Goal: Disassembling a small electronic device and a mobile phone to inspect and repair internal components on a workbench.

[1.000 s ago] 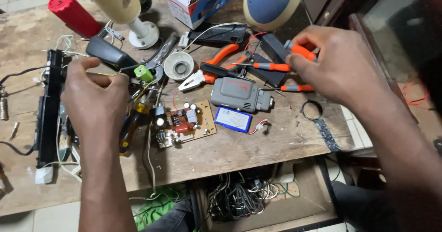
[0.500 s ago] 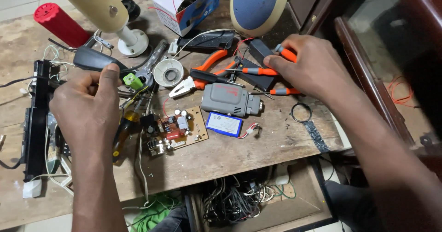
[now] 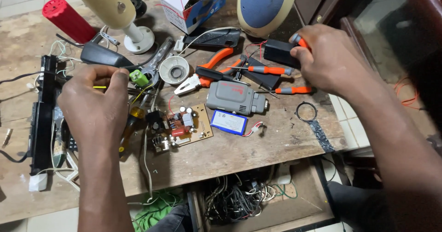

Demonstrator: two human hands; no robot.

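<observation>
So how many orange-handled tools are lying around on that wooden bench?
4: orange-handled pliers mid-bench, two orange-handled screwdrivers beside them, and one orange grip in the right hand. More may hide under the clutter.

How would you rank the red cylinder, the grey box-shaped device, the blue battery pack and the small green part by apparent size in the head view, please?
1. Red cylinder and grey box-shaped device: they look alike, so I cannot rank them.
2. Blue battery pack.
3. Small green part.
</observation>
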